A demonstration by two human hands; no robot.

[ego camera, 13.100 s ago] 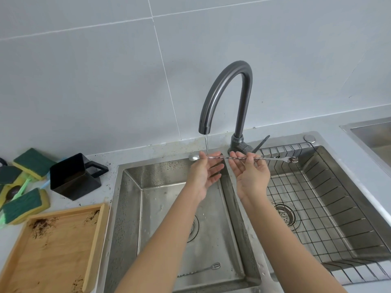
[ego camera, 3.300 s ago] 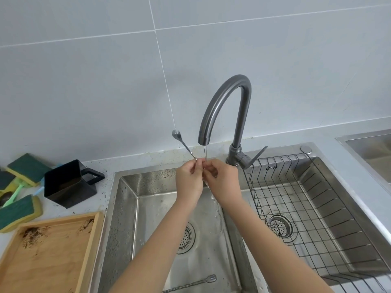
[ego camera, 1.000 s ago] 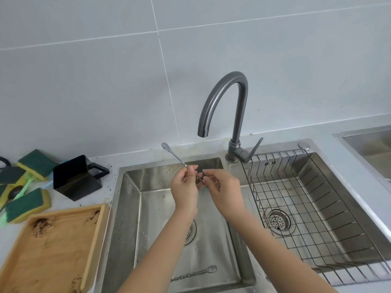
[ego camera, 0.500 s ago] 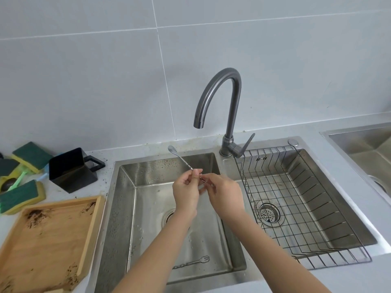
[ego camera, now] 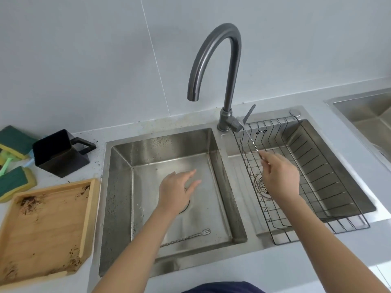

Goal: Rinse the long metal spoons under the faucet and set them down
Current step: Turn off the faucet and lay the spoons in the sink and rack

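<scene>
Fingers of your right hand (ego camera: 279,176) pinch the near end of a long twisted metal spoon (ego camera: 252,144), which slants up and away over the wire drying rack (ego camera: 317,199) in the right basin, its far tip close to the faucet (ego camera: 227,66) lever. Whether that tip touches the rack, you cannot tell from this view. Your left hand (ego camera: 176,192) hovers over the left basin (ego camera: 118,187) with its fingers relaxed and spread, holding nothing. A second long twisted utensil (ego camera: 186,237), with a small fork-shaped end, lies flat on the left basin's floor near its front wall. No water runs from the spout. On the bench (ego camera: 99,134) to the left sit a black cup (ego camera: 61,153), green-and-yellow sponges (ego camera: 14,180) and a wooden tray (ego camera: 42,225) with dark crumbs.
</scene>
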